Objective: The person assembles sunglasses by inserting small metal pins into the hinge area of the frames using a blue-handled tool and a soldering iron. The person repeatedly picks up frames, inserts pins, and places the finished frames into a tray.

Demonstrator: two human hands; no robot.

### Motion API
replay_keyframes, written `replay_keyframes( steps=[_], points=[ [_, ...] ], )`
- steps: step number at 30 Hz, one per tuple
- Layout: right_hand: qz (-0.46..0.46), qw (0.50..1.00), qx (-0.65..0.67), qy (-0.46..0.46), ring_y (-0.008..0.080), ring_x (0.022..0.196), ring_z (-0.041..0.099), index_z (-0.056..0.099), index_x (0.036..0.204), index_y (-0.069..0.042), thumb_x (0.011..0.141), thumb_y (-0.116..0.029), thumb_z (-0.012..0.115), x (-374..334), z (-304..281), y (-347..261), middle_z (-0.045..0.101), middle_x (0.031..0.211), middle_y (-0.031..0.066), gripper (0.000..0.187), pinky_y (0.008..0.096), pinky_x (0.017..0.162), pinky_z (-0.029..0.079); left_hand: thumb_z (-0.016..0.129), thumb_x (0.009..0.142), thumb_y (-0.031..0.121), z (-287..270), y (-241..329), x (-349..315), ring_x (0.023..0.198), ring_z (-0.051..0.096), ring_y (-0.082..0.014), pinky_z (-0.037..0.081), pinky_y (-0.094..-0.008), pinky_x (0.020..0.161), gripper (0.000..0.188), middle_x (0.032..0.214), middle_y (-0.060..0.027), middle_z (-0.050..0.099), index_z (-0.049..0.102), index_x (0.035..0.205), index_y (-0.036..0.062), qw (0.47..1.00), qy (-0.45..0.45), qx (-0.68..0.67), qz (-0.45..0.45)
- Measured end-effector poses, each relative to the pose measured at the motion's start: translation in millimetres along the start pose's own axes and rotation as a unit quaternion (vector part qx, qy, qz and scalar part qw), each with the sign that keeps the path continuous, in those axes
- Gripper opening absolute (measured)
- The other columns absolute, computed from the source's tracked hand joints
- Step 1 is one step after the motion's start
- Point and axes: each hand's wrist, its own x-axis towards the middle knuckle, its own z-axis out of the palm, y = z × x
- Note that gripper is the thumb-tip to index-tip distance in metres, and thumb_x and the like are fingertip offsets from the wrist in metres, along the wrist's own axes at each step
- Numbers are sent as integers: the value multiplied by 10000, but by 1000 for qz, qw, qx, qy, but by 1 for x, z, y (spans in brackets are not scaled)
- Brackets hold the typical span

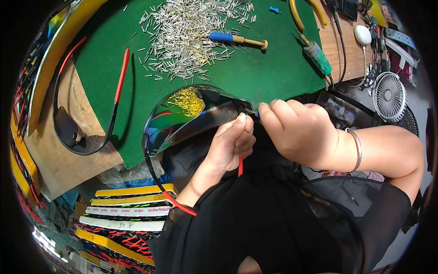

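Dark wraparound sunglasses (pixel 210 119) with red-tipped arms are held at the table's near edge. My left hand (pixel 232 141) is closed on them near one hinge, thumb up against the frame. My right hand (pixel 299 130), with a bracelet at the wrist, is a fist right beside that hinge. A small blue end (pixel 257 113) pokes out of its grip; the rest of the held thing is hidden. Small gold-coloured pins or screws (pixel 189 101) lie on the mat just behind the sunglasses.
A green mat (pixel 269 73) bears heaped silver pins (pixel 182 36) and a blue-and-brass screwdriver-like tool (pixel 221 37). Right are a green-handled corded tool (pixel 318 58), yellow handles (pixel 296 16) and a white fan (pixel 389 96). Left are other sunglasses (pixel 73 137) and stacked trays (pixel 125 201).
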Motion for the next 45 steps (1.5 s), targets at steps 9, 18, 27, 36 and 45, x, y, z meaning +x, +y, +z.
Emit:
replay_keyframes(
  steps=[9, 18, 27, 36, 45],
  points=[
    [-41, 999, 21, 0, 107, 538, 449, 486, 666, -87, 668, -164, 537, -4, 4, 5, 428, 619, -2, 92, 218, 375, 337, 382, 930, 361, 4, 2, 0, 422, 239, -28, 194, -161, 378, 319, 514, 71, 279, 407, 737, 108, 1000, 19, 2, 3],
    [60, 994, 54, -80, 116, 505, 437, 464, 641, -102, 653, -180, 538, -3, -3, 2, 411, 607, 3, 108, 205, 381, 350, 386, 927, 368, 7, 2, 0, 418, 234, -35, 189, -172, 378, 330, 502, 71, 265, 401, 722, 110, 999, 32, 13, 2],
    [4, 999, 27, 38, 96, 496, 427, 450, 638, -119, 657, -184, 545, 2, 4, 4, 394, 602, -13, 117, 204, 383, 353, 385, 927, 365, 8, 3, -1, 422, 236, -34, 193, -170, 379, 321, 507, 73, 269, 410, 732, 111, 1000, 24, 12, 3],
    [-15, 999, -27, -34, 85, 524, 449, 448, 639, -125, 639, -195, 557, -1, -5, -2, 403, 601, -16, 130, 192, 395, 363, 394, 928, 348, 3, 0, 0, 440, 249, -25, 206, -158, 388, 284, 522, 76, 287, 441, 795, 102, 1000, 6, -1, 10],
    [-7, 998, -42, -43, 94, 520, 438, 451, 642, -122, 650, -195, 551, 0, -6, -2, 393, 605, -15, 124, 190, 397, 355, 392, 929, 344, 2, 1, 0, 436, 245, -22, 203, -157, 389, 277, 523, 79, 287, 447, 809, 101, 1000, -7, -4, 12]
  ],
)
